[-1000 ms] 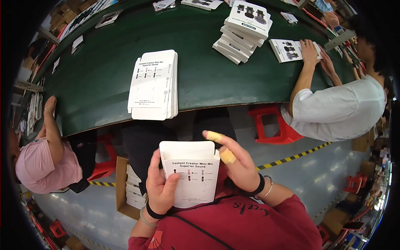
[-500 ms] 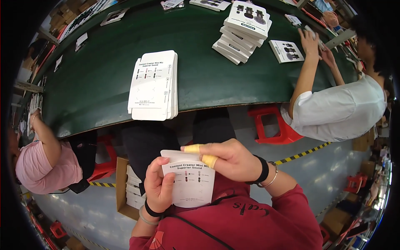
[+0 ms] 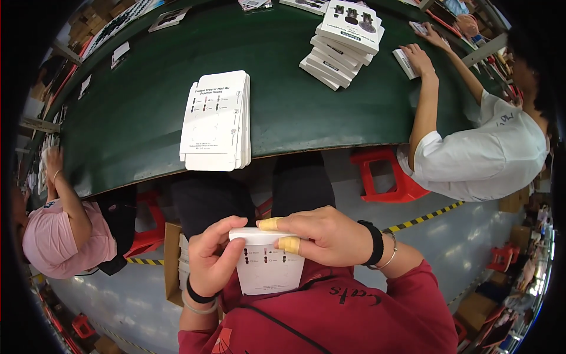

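A white printed cardboard box (image 3: 270, 276) stands over my lap, its narrow end facing up. My left hand (image 3: 215, 252) grips the left part of that end, thumb on the near side and fingers on the far side. From the right, my right hand (image 3: 315, 235) pinches the same end between thumb and index finger, both wrapped in yellow tape. The top end looks folded down between both hands. On the green table ahead lies a stack of flat white printed cartons (image 3: 213, 121), beyond my hands.
White boxes (image 3: 345, 44) are piled on the green table (image 3: 141, 112) at the far right. A co-worker in white (image 3: 477, 147) handles a box on the right; another in pink (image 3: 68, 236) works on the left. An open brown carton (image 3: 172, 265) stands left of my legs.
The box's upright top flap has been folded down. My left hand has shifted up to the top end. The co-worker on the right has moved a hand onto a box on the table.
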A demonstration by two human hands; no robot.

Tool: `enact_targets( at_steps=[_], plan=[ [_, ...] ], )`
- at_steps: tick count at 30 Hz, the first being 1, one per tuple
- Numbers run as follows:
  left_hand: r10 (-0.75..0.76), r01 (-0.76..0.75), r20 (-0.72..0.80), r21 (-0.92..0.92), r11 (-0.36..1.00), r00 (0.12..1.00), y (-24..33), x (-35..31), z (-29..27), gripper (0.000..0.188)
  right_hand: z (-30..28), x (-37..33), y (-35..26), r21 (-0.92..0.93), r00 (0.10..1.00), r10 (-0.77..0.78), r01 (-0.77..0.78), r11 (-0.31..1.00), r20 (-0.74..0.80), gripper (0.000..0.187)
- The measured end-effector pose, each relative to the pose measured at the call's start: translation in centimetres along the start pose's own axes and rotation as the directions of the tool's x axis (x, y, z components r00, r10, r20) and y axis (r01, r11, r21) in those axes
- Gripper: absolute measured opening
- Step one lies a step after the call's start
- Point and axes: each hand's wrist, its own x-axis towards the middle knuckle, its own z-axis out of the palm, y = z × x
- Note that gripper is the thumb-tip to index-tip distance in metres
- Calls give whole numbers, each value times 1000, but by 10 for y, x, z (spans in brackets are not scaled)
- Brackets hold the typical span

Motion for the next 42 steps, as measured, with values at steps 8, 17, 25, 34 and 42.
enact_targets(
  at_steps=[8,17,25,34,42],
  plan=[
    [-250,277,122,-334,901,961,27,23,-3,8,-6,3,-10,226,986,155,-165,960,61,29],
    [49,-52,-40,-74,996,998,0,3,12,7,-4,-1,-8,493,929,339,-368,789,150,24],
    [-66,29,-131,-271,962,989,-5,1,23,12,4,-9,-3,440,948,318,-293,849,18,12],
    [162,-181,-115,-190,965,980,-12,9,24,17,-2,-21,-16,62,986,161,-164,985,46,21],
    [296,-144,-417,360,922,859,-8,83,-13,23,-43,-15,-28,-133,928,0,-54,990,-373,33]
  ],
)
